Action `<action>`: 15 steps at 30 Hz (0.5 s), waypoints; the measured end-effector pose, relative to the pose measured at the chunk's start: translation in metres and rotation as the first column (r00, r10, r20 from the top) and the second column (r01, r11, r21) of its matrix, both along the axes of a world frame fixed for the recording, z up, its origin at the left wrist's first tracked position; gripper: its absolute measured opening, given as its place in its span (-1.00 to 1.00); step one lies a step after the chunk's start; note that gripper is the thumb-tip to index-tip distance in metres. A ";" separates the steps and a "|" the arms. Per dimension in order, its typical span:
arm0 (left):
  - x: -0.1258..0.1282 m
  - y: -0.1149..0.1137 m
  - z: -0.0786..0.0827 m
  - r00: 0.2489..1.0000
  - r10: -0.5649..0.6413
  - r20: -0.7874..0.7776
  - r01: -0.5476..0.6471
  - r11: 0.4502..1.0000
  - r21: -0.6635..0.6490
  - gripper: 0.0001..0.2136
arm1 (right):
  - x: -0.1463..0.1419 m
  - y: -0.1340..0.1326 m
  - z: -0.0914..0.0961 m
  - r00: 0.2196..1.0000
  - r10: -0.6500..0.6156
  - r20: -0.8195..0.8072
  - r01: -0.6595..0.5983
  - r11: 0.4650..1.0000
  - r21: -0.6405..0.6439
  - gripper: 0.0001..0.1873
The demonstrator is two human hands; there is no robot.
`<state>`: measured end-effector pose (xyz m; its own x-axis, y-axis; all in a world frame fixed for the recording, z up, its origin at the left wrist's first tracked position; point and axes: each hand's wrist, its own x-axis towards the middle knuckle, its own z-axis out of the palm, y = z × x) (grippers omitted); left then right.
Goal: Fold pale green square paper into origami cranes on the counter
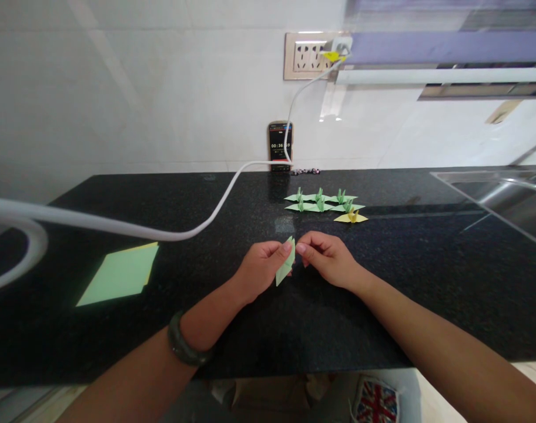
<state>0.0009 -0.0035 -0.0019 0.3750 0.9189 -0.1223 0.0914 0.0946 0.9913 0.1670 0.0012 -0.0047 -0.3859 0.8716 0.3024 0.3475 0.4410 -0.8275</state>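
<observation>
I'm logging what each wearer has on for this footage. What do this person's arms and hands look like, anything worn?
Both forearms are bare, with no sleeves in view. The left hand has no gloves or rings that I can make out; a dark green, smooth, rounded bangle circles that wrist. The right hand is likewise ungloved, and its wrist carries nothing.

I'm standing in a home kitchen. My bench (118, 194) is black speckled stone set against a white tiled wall (140, 88), with a steel sink (492, 185) sunk into it at the far right. A wall socket (307, 56) feeds a white cable (215, 208) across the bench.
</observation>
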 end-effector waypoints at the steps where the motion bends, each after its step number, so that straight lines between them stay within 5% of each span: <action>1: 0.000 0.000 0.000 1.000 0.002 0.007 -0.002 1.000 -0.004 -0.63 | 0.000 0.000 0.000 1.000 0.005 -0.006 -0.005 1.000 -0.011 -0.76; 15: -0.001 0.001 -0.003 0.998 -0.034 0.050 0.035 0.999 -0.016 -0.64 | 0.000 0.001 -0.003 0.996 0.043 -0.080 -0.050 0.995 -0.083 -0.76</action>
<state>0.0003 -0.0024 -0.0046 0.4123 0.9034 -0.1176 0.0453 0.1086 0.9931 0.1669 0.0019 -0.0073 -0.4047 0.8769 0.2592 0.2607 0.3824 -0.8865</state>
